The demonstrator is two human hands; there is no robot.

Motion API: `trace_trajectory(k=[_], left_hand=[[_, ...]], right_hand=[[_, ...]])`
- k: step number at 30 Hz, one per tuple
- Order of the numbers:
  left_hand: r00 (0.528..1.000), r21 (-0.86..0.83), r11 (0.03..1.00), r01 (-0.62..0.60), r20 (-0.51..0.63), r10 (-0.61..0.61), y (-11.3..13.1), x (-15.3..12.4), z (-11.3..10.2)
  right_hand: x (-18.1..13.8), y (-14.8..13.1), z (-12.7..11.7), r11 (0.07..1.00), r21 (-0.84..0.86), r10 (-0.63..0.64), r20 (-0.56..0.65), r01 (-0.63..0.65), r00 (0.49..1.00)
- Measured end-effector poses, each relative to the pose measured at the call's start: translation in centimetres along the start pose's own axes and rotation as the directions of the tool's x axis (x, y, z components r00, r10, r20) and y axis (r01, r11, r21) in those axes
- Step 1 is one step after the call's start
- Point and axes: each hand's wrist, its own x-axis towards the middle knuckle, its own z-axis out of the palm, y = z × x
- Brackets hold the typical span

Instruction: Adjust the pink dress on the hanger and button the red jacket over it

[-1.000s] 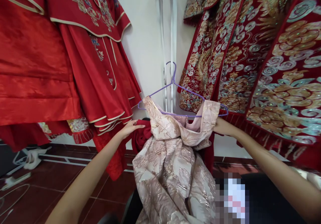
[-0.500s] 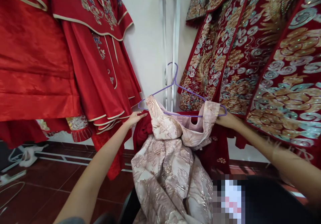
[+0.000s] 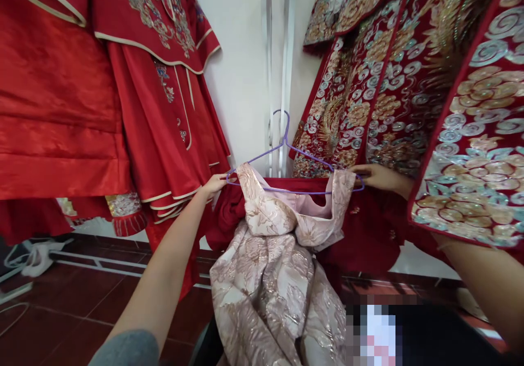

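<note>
A purple hanger (image 3: 262, 152) hangs at the white pole, carrying a pale pink-gold brocade dress (image 3: 270, 216) by its shoulder straps. The dress's skirt drapes down toward me. Behind the hanger, a dark red garment (image 3: 362, 235) stretches between my hands, its top edge roughly level. My left hand (image 3: 216, 187) is closed on that garment at the hanger's left end, fingertips against the purple loop. At the opposite end my right hand (image 3: 379, 177) pinches near the loop, also on the red cloth as far as I can see. Some fingers are hidden behind cloth and hanger.
Red outfits with pale trim (image 3: 164, 104) hang at left. Heavily embroidered red garments (image 3: 470, 136) hang at right, one lying over my right forearm. A white pole (image 3: 280, 54) stands between them. White shoes (image 3: 39, 259) and a rack's base bar (image 3: 102, 262) are low at left.
Both hands have come up slightly, to the hanger's ends. The dark red garment is spread wider to the right. An embroidered panel now covers part of my right forearm.
</note>
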Motion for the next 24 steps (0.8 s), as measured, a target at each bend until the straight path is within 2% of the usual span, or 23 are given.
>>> trace_trajectory(k=[2,3,5,8,10,11,13,14,15,16,17,18,20,22,24], left_hand=[[1.0,-0.011,1.0,-0.008,-0.009,0.008,1.1,0.0,-0.1],[0.999,0.002,0.999,-0.034,-0.019,0.034,1.8,0.0,-0.1],[0.991,0.076,0.989,-0.126,-0.038,0.13,3.1,-0.1,0.0],[0.939,0.273,0.913,-0.302,-0.078,0.334,5.2,-0.2,0.5],[0.86,0.417,0.815,-0.402,-0.133,0.492,6.7,-0.5,1.1],[0.799,0.478,0.761,-0.439,-0.18,0.574,7.3,-0.8,1.4],[0.644,0.575,0.662,-0.481,-0.281,0.712,8.4,-1.8,2.0],[0.567,0.612,0.621,-0.49,-0.318,0.76,8.7,-2.6,2.2],[0.512,0.643,0.586,-0.494,-0.329,0.793,8.9,-3.4,2.4],[0.493,0.669,0.556,-0.494,-0.312,0.812,8.8,-4.4,2.4],[0.506,0.69,0.535,-0.488,-0.276,0.817,8.6,-5.3,2.5],[0.544,0.708,0.52,-0.478,-0.225,0.808,8.3,-6.2,2.4],[0.658,0.742,0.497,-0.45,-0.101,0.746,7.5,-7.8,2.2],[0.753,0.776,0.471,-0.421,0.009,0.658,6.9,-8.9,2.1],[0.799,0.8,0.441,-0.406,0.078,0.596,6.8,-9.4,2.3]], right_hand=[[-0.2,-0.3,-0.3,0.991,0.112,0.06,0.162,-0.079,0.985],[-0.3,-0.5,-0.4,0.983,0.148,0.076,0.19,-0.105,0.979],[-0.4,-1.0,-0.4,0.982,0.156,0.081,0.151,-0.105,0.985],[-0.2,-2.8,-0.2,0.999,0.04,0.03,-0.017,-0.029,0.999],[-0.3,-4.8,-0.1,0.995,-0.101,-0.036,-0.189,0.017,0.981],[-0.5,-6.0,-0.1,0.986,-0.166,-0.071,-0.287,0.023,0.955],[-1.2,-8.3,-0.1,0.972,-0.236,-0.13,-0.487,0.014,0.863],[-1.7,-9.2,-0.2,0.969,-0.246,-0.157,-0.546,0.021,0.823],[-2.3,-9.9,-0.2,0.965,-0.26,-0.175,-0.576,0.023,0.799],[-2.9,-10.3,-0.2,0.959,-0.282,-0.184,-0.572,0.019,0.799],[-3.6,-10.4,-0.2,0.948,-0.318,-0.182,-0.536,0.002,0.824],[-4.2,-10.3,-0.2,0.93,-0.367,-0.17,-0.481,-0.021,0.86],[-5.5,-9.6,0.1,0.878,-0.474,-0.126,-0.352,-0.06,0.928],[-6.6,-9.0,0.7,0.828,-0.556,-0.106,-0.295,-0.081,0.949],[-7.1,-8.9,1.5,0.82,-0.568,-0.133,-0.299,-0.065,0.945]])
